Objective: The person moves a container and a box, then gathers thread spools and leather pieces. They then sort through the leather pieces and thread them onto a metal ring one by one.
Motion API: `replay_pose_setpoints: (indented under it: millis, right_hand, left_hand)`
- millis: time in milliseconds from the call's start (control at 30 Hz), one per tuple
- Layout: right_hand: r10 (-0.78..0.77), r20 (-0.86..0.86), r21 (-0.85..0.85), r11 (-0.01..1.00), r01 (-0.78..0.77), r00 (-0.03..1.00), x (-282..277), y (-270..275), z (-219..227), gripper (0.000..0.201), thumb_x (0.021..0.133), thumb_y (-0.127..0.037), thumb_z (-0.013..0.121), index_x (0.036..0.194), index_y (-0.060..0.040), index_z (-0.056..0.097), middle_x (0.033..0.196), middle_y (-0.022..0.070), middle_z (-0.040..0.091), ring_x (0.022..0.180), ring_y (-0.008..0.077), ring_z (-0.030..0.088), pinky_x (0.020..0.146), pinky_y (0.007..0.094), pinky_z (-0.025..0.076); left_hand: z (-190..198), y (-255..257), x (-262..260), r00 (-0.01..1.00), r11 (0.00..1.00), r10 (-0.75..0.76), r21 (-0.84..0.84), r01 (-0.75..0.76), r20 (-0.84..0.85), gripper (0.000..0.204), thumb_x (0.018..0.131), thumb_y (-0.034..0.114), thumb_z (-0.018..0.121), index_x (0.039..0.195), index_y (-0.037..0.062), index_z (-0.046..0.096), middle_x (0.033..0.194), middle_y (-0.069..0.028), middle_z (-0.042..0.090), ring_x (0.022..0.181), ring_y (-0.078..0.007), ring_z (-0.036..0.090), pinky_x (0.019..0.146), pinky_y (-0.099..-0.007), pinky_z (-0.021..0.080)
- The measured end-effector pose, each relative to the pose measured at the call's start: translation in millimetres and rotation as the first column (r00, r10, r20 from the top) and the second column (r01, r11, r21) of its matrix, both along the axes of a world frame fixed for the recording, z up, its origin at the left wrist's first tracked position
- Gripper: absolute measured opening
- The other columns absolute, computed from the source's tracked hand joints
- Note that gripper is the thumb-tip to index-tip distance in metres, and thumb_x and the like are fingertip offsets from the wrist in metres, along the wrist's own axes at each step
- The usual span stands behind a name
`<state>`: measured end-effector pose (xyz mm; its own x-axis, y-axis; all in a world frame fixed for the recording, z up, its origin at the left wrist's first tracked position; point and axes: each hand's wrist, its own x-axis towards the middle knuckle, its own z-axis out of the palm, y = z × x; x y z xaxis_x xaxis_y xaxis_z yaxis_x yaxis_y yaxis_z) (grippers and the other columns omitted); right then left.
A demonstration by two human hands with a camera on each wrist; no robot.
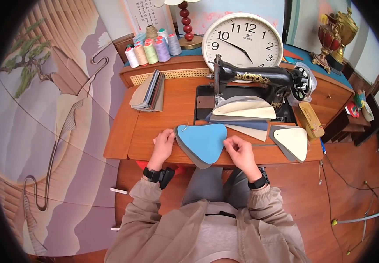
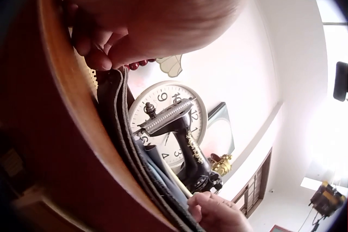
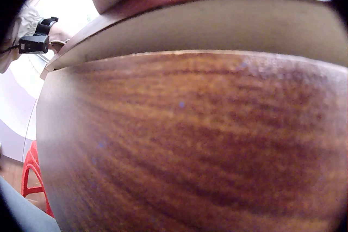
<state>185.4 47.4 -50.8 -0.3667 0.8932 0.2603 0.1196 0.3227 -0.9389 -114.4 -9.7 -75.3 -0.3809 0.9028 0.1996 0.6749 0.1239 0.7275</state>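
A bundle of rounded triangular sample swatches, blue on top (image 1: 202,140) with grey ones beneath (image 1: 189,152), lies at the table's front edge. A small metal ring (image 1: 184,127) passes through its upper left corner. My left hand (image 1: 163,144) pinches the bundle's left corner; in the left wrist view, its thumb and fingers meet at the end of the dark layered sheets (image 2: 120,101). At the right corner, my right hand (image 1: 240,153) pinches the edge between thumb and curled fingers. The right wrist view shows mostly the table's wooden side (image 3: 196,134), hiding that hand's fingertips.
Behind the swatches stands a black sewing machine (image 1: 255,75), with cream and grey swatches (image 1: 244,110) fanned before it. More swatches lie right (image 1: 295,139) and back left (image 1: 148,94). A tin box (image 1: 310,119), thread spools (image 1: 151,51) and a large clock (image 1: 242,41) surround them.
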Motion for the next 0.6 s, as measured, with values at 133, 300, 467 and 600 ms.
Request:
replay_pose_setpoints:
  millis: [133,300,467,600]
  right_hand:
    - [0.005,-0.006,-0.008,1.000,-0.005,1.000,-0.9,0.7,-0.9,0.016,0.095,-0.015,0.067,0.089,0.0000,0.067,0.064,-0.0038,0.054,0.059,0.0026,0.045,0.054,0.0214,0.039]
    - [0.043,-0.042,-0.049,0.998,-0.045,0.998,0.3,1.8,-4.4,0.013,0.096,-0.014,0.067,0.092,-0.0016,0.068,0.068,-0.0077,0.056,0.062,-0.0005,0.046,0.056,0.0177,0.038]
    - [0.134,-0.211,-0.057,0.987,-0.149,0.968,2.7,5.0,-3.7,0.019,0.098,-0.015,0.065,0.112,-0.0031,0.068,0.079,-0.0043,0.063,0.068,0.0009,0.052,0.060,0.0174,0.040]
    - [0.159,-0.413,-0.123,0.966,-0.228,0.897,10.0,10.9,0.5,0.026,0.101,-0.017,0.059,0.122,-0.0015,0.063,0.085,0.0010,0.069,0.068,0.0054,0.056,0.063,0.0189,0.043]
  left_hand:
    - [4.2,0.7,12.0,0.881,0.978,-0.181,0.171,0.116,0.438,0.015,0.101,0.012,0.052,0.109,0.0040,0.061,0.085,-0.0071,0.062,0.088,-0.0185,0.057,0.082,-0.0328,0.046]
    - [25.7,-11.5,58.5,0.962,0.948,-0.129,0.315,0.048,0.239,0.016,0.102,0.011,0.048,0.112,0.0023,0.058,0.095,-0.0099,0.057,0.091,-0.0214,0.054,0.083,-0.0335,0.046]
    - [56.7,-11.1,94.7,0.971,0.900,-0.238,0.373,0.228,-0.018,0.013,0.095,0.005,0.052,0.107,0.0033,0.057,0.095,-0.0118,0.056,0.097,-0.0316,0.049,0.088,-0.0412,0.039]
    - [65.1,-3.4,116.7,0.893,0.811,-0.318,0.397,0.431,-0.319,0.017,0.088,0.001,0.059,0.105,0.0035,0.057,0.095,-0.0118,0.055,0.095,-0.0330,0.049,0.086,-0.0430,0.039]
